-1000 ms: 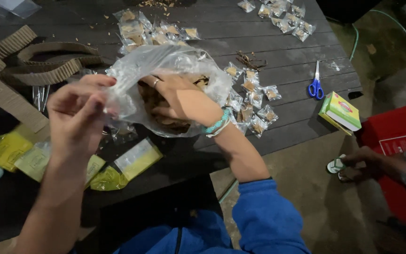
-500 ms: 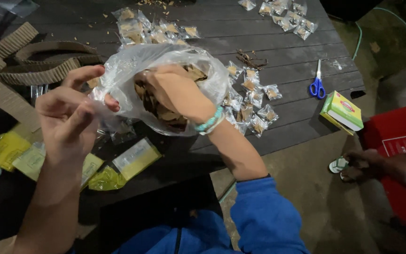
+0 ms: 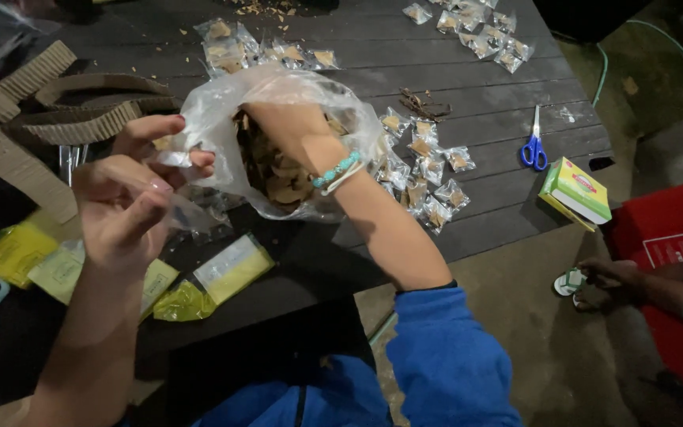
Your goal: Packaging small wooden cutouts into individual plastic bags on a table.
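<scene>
Right now the left hand [image 3: 132, 198] pinches the rim of a clear plastic bag [image 3: 223, 119] between thumb and fingers, holding it up above the dark table [image 3: 476, 95]. The right hand [image 3: 290, 130] is plunged into the bag's mouth up to the wrist, where a turquoise bead bracelet [image 3: 335, 170] sits; whether its fingers are closed on anything I cannot tell through the plastic. Brown dried pieces [image 3: 278, 182] fill the bottom of the bag, just under that hand. Beyond the right wrist lies a scatter of small clear packets [image 3: 424, 170] with brown contents, and farther out on that side blue-handled scissors [image 3: 533, 146] and a yellow-green box [image 3: 575, 192] near the table edge. Beneath the left hand lie flat yellow sachets [image 3: 231, 269], and past its fingertips curl strips of corrugated cardboard [image 3: 81, 122]. Off past the table's edge, another person's foot in a sandal [image 3: 594, 281] rests on the floor beside a red crate [image 3: 673, 245].
</scene>
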